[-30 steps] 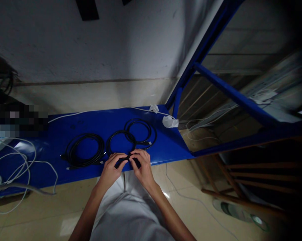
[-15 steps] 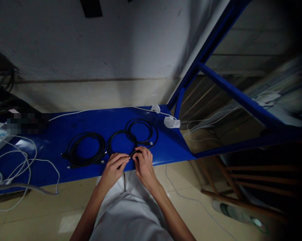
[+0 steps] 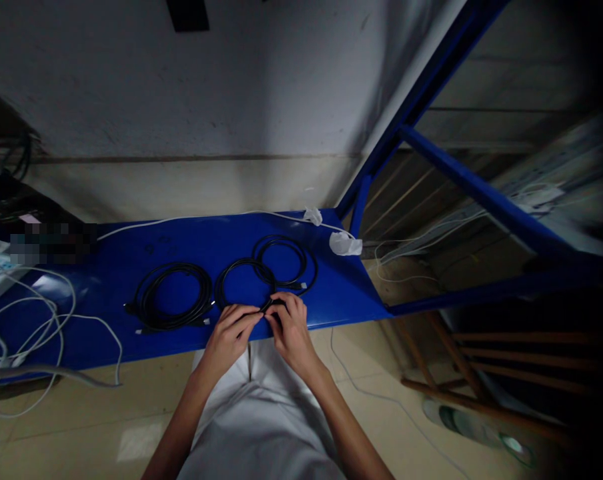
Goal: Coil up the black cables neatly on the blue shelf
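A grey wall (image 3: 181, 100) is rising behind a shiny blue table (image 3: 341, 293). By the table's near edge, the fingertips of the left hand (image 3: 231, 331) and the right hand (image 3: 290, 328) are coming close together. Both are pinching the near side of the middle black cable (image 3: 245, 261), which is lying in a ring. The fingers are hiding the pinched bit. Just beside the left hand, a bigger black ring (image 3: 205, 300) is lying flat, with plugs (image 3: 206, 321) sticking out. On the other side, another black ring (image 3: 280, 236) is sitting farther back, and the middle one is overlapping it. Farther out, two crumpled white bits (image 3: 345, 244) are resting near the table's right end. A thin white cord (image 3: 181, 219) is running along the back. Far left, loopy white cords (image 3: 60, 320) are drooping over the edge. Low on the right, wooden slats (image 3: 521, 339) are showing.
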Tool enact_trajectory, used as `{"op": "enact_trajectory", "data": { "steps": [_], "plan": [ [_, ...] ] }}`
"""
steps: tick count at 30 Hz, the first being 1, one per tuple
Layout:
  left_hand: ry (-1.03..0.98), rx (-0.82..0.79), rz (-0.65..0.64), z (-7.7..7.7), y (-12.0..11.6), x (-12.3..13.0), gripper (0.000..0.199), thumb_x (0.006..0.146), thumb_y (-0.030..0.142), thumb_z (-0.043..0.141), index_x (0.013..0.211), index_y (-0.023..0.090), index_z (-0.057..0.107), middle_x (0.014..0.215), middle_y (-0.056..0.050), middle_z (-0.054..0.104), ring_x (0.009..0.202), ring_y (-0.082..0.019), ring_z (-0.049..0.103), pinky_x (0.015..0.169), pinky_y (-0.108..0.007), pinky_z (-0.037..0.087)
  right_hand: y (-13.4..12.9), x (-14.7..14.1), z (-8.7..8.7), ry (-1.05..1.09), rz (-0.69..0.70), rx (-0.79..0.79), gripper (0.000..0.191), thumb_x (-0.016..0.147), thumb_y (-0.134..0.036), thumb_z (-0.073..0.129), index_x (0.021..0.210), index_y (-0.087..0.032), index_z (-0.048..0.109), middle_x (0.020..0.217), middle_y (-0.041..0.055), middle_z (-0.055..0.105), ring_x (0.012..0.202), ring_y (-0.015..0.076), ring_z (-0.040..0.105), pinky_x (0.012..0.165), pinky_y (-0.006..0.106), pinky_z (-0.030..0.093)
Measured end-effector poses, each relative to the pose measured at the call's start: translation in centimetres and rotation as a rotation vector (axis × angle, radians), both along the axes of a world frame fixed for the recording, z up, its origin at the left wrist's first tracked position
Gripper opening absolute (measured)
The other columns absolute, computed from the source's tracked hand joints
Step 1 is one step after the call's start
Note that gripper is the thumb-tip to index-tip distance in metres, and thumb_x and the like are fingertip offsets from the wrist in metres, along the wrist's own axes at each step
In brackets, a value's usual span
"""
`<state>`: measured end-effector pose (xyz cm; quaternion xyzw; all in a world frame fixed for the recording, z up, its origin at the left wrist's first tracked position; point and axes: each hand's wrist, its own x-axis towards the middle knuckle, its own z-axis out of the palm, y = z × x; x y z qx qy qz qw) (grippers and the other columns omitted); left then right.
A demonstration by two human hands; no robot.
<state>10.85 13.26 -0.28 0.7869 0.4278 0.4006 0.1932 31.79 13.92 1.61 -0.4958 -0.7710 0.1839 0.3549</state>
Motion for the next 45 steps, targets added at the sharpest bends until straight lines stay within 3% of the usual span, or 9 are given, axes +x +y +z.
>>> {"op": "enact_trajectory", "data": {
  "steps": [12, 20, 28, 35, 41, 45],
  "plan": [
    [-0.044, 0.0, 0.002, -0.1, 0.1, -0.1, 0.032, 0.108, 0.014, 0.06, 0.131, 0.029, 0.077, 0.125, -0.01, 0.078, 0.115, -0.024, 0.072, 0.098, -0.044, 0.057, -0.1, -0.7, -0.6, 0.136, -0.072, -0.059, 0.008, 0.108, -0.025, 0.063, 0.11, -0.027, 0.07, 0.136, 0.0092, 0.067, 0.132, 0.0304, 0.055, 0.111, 0.053, 0.045],
    [-0.132, -0.028, 0.012, 0.3, 0.2, 0.0, 0.025, 0.107, 0.014, 0.063, 0.12, 0.028, 0.08, 0.12, -0.007, 0.08, 0.111, -0.023, 0.074, 0.098, -0.042, 0.058, 0.2, -0.7, -0.1, 0.15, -0.036, -0.091, 0.008, 0.108, -0.027, 0.064, 0.11, -0.028, 0.071, 0.132, 0.008, 0.07, 0.133, 0.0306, 0.054, 0.113, 0.054, 0.043],
    [-0.134, -0.188, 0.046, 1.6, 0.6, 0.2, 0.018, 0.107, 0.026, 0.067, 0.121, 0.025, 0.078, 0.113, -0.008, 0.08, 0.106, -0.023, 0.075, 0.097, -0.04, 0.058, 0.4, -1.0, -0.5, 0.134, -0.005, -0.088, 0.009, 0.109, -0.024, 0.063, 0.11, -0.029, 0.07, 0.131, 0.0068, 0.071, 0.131, 0.0308, 0.053, 0.111, 0.055, 0.043],
    [-0.185, -0.347, -0.029, 2.2, 1.6, -0.4, 0.016, 0.108, 0.029, 0.065, 0.109, 0.023, 0.08, 0.114, -0.009, 0.078, 0.108, -0.022, 0.074, 0.099, -0.036, 0.059, 0.2, -1.0, -0.6, 0.08, 0.013, -0.042, 0.01, 0.11, -0.025, 0.059, 0.112, -0.029, 0.068, 0.132, 0.0073, 0.071, 0.133, 0.0312, 0.053, 0.111, 0.055, 0.043],
    [-0.104, -0.406, -0.152, 4.3, 3.2, -1.1, 0.014, 0.106, 0.024, 0.064, 0.101, 0.022, 0.077, 0.107, -0.008, 0.078, 0.103, -0.022, 0.074, 0.096, -0.034, 0.058, 0.1, -0.8, -0.9, 0.031, 0.043, 0.0, 0.012, 0.11, -0.023, 0.06, 0.114, -0.03, 0.069, 0.129, 0.0072, 0.071, 0.129, 0.0305, 0.056, 0.108, 0.053, 0.046],
    [-0.044, -0.461, -0.162, 4.9, 3.7, -1.3, 0.01, 0.103, 0.023, 0.067, 0.104, 0.023, 0.077, 0.106, -0.006, 0.078, 0.1, -0.021, 0.074, 0.094, -0.032, 0.057, 0.2, -0.4, -1.2, 0.035, 0.045, 0.016, 0.012, 0.109, -0.025, 0.063, 0.119, -0.029, 0.069, 0.128, 0.0086, 0.071, 0.127, 0.0304, 0.056, 0.107, 0.052, 0.049]
  ]
}}
